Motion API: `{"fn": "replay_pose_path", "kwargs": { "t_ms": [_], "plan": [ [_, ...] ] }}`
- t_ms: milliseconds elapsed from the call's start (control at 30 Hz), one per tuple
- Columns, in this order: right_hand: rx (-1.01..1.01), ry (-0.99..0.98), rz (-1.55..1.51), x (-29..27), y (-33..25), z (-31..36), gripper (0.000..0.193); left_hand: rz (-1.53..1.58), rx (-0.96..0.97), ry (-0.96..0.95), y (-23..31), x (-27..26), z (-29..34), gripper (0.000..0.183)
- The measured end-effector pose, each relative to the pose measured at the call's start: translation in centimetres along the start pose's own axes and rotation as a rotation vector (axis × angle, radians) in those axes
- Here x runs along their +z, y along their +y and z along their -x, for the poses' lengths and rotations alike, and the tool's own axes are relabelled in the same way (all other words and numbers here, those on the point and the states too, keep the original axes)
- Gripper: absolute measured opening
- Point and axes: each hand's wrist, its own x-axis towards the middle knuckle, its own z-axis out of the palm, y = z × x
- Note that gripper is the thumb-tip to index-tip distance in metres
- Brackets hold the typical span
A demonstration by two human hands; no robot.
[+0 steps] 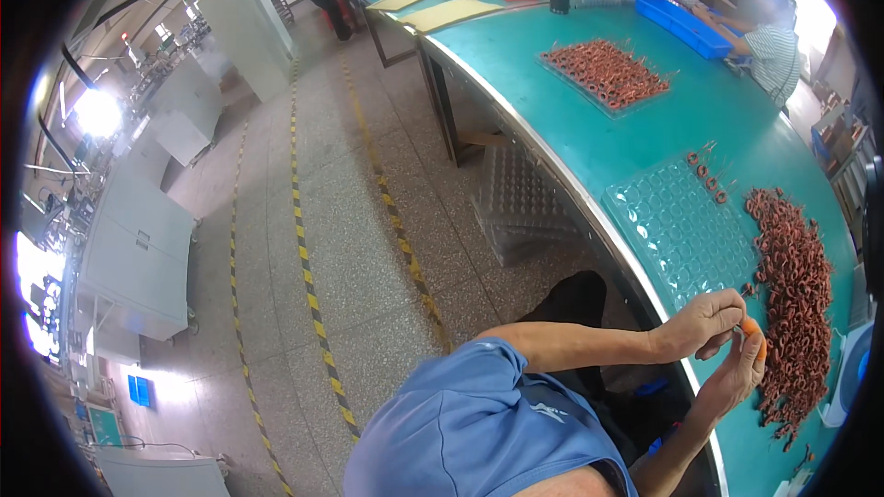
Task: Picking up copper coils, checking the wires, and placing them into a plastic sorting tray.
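My left hand [702,325] and my right hand [734,377] meet above the table's near edge, fingers pinched close together. Orange covers [754,339] sit on fingertips of the right hand. Whatever small piece they hold is hidden by the fingers. Right beside them lies a long heap of copper-coloured wire coils [794,304], ring-shaped with thin leads. Just beyond the left hand rests a clear plastic tray [677,225] with rows of round pockets. A short row of coils [707,177] occupies its far right edge; the other pockets in view hold none.
Farther along the green table [516,55], another tray of coils [608,74] sits. A person in a striped shirt [772,60] works across the table by a blue bin [681,26]. Stacked clear trays [520,198] stand under the table. At right is a white-and-blue device [845,377].
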Motion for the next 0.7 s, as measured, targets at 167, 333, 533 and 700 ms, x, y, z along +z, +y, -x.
{"fn": "replay_pose_path", "kwargs": {
  "t_ms": [167,333,533,700],
  "plan": [
    [0.047,0.072,0.112,1.0,1.6,0.9,0.038,-0.141,-0.053,0.045,0.1,-1.4,1.1,0.015],
    [0.152,0.109,0.189,-1.6,1.0,0.8,0.044,-0.150,-0.083,-0.089,-0.6,-2.5,-1.1,0.022],
    [0.212,-0.131,0.240,1.3,0.7,-1.1,0.027,-0.323,-0.100,-0.016,2.7,-3.7,-1.2,0.034],
    [0.220,-0.064,0.108,-0.9,1.3,0.4,0.029,-0.282,-0.164,-0.137,0.2,-2.7,-1.1,0.029]
  ]
}}
